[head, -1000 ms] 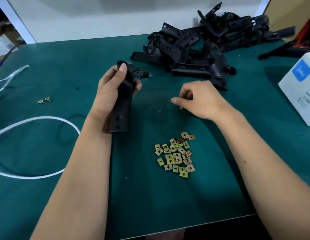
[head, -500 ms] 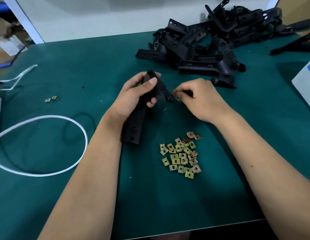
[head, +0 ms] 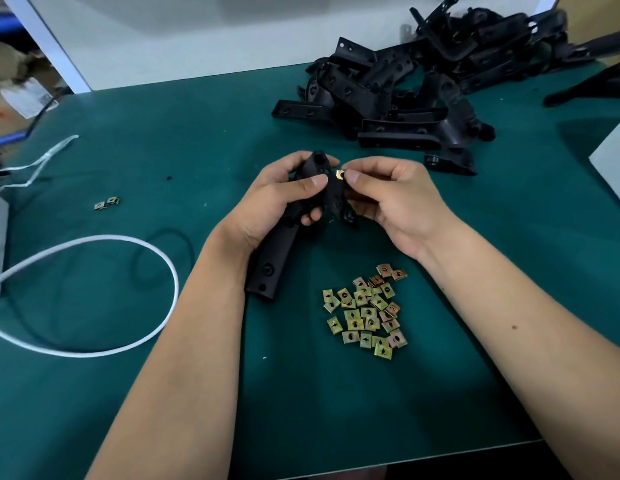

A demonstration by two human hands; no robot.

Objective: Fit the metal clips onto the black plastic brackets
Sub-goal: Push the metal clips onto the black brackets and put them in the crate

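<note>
My left hand [head: 281, 199] grips a black plastic bracket [head: 274, 261] around its upper part, its long end pointing down toward me above the green mat. My right hand [head: 388, 199] pinches a small brass-coloured metal clip [head: 339, 174] between thumb and forefinger, right at the bracket's top edge. Whether the clip sits on the bracket cannot be told. A loose pile of several more metal clips [head: 365, 315] lies on the mat just below my hands.
A heap of black brackets [head: 405, 88] fills the back right of the green table [head: 163, 150]. Two stray clips [head: 107, 203] lie at the left. A white cable loop [head: 94, 296] curves at the left, and a white box [head: 613, 157] stands at the right edge.
Both hands came together near the table's middle. The right hand brought the clip up to the top of the bracket, which the left hand turned and moved rightward.
</note>
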